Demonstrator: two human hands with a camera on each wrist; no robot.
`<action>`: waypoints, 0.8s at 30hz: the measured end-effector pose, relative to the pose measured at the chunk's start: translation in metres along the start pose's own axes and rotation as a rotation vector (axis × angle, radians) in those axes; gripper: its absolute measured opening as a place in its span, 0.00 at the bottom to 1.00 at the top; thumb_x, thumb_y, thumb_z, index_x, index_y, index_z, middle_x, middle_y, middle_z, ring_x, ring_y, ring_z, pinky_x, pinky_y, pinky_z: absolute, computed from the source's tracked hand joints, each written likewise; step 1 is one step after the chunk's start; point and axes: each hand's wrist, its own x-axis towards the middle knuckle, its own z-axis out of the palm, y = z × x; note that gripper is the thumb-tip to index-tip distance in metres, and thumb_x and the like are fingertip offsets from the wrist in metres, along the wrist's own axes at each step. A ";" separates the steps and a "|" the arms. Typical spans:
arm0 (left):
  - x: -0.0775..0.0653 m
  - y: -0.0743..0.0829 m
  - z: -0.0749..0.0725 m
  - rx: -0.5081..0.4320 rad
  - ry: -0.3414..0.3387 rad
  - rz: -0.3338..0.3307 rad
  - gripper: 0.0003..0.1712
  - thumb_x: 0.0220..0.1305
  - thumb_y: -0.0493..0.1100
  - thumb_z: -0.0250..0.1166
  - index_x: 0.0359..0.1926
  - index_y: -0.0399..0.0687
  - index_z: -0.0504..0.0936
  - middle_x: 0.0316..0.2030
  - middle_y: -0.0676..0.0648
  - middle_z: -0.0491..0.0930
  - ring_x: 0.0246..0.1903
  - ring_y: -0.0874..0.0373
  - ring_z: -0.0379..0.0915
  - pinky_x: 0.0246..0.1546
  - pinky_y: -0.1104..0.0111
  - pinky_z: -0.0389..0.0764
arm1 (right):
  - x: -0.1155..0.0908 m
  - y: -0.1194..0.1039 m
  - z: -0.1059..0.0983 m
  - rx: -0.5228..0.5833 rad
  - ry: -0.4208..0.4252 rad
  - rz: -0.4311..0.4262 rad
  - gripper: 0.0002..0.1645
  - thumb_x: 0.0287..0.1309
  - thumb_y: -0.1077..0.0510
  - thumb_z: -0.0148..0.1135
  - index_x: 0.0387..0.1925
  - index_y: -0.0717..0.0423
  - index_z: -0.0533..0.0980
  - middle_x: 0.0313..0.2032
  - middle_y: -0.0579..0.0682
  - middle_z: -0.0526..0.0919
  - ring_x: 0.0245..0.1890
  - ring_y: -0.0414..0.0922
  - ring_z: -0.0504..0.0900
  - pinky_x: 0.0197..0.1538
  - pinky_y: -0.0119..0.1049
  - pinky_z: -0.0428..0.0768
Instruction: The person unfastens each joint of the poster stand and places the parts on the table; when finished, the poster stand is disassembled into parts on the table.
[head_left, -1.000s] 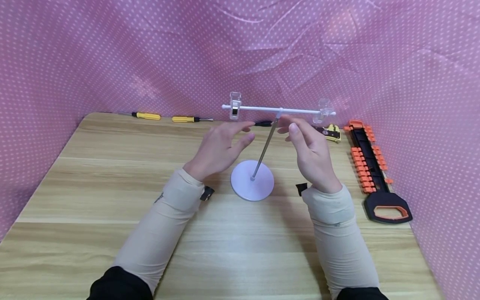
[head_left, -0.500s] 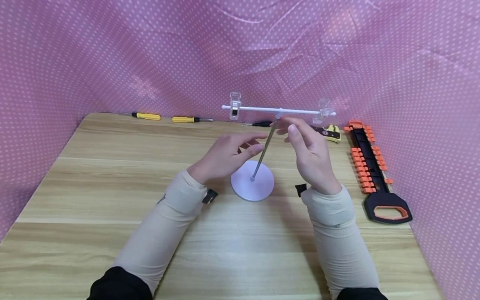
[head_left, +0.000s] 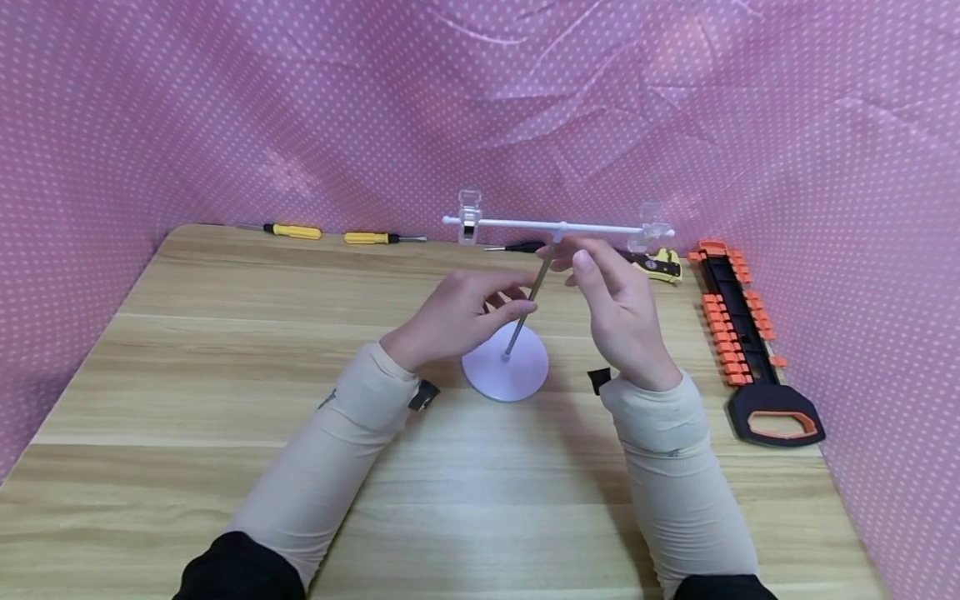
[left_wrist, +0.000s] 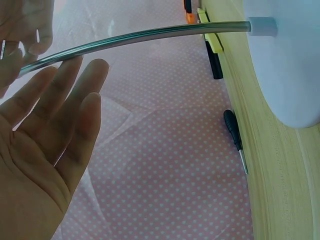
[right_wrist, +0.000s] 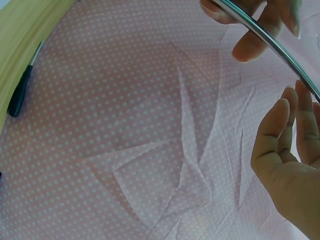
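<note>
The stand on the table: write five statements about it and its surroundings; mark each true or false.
1. Two yellow screwdrivers lie left of the round base. True.
2. The bar is bare. False: it carries two clear clips.
3. A black-and-orange holder lies near the right edge of the table. True.
4. The left hand holds one of the yellow screwdrivers. False: it is by the post.
5. The right hand is nearer the bar than the left. True.

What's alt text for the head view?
A person's left hand and right hand at a thin metal pole, the left lower than the right. It rises from a round white base on a wooden table to a crossbar with clear clips. Yellow-handled screwdrivers lie along the far edge, a black-and-orange rack at right.
</note>
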 end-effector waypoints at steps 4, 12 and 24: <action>-0.001 0.000 0.001 0.026 0.011 0.029 0.14 0.76 0.46 0.68 0.56 0.46 0.88 0.43 0.51 0.91 0.42 0.61 0.87 0.43 0.72 0.85 | -0.001 0.000 0.001 0.005 -0.012 -0.001 0.21 0.83 0.56 0.48 0.61 0.64 0.80 0.54 0.58 0.88 0.53 0.52 0.82 0.54 0.40 0.78; -0.001 0.001 0.004 0.066 0.009 0.071 0.11 0.75 0.44 0.68 0.52 0.46 0.90 0.42 0.50 0.91 0.40 0.62 0.86 0.42 0.72 0.86 | -0.001 -0.003 0.004 0.003 -0.033 -0.006 0.20 0.82 0.57 0.48 0.58 0.64 0.81 0.52 0.43 0.89 0.52 0.48 0.81 0.54 0.41 0.77; -0.003 0.005 0.005 0.071 0.019 0.110 0.10 0.75 0.45 0.69 0.49 0.49 0.92 0.44 0.54 0.92 0.38 0.66 0.85 0.43 0.72 0.85 | -0.004 -0.007 0.012 0.045 -0.040 -0.007 0.20 0.81 0.59 0.47 0.56 0.68 0.80 0.52 0.49 0.89 0.51 0.47 0.83 0.51 0.38 0.79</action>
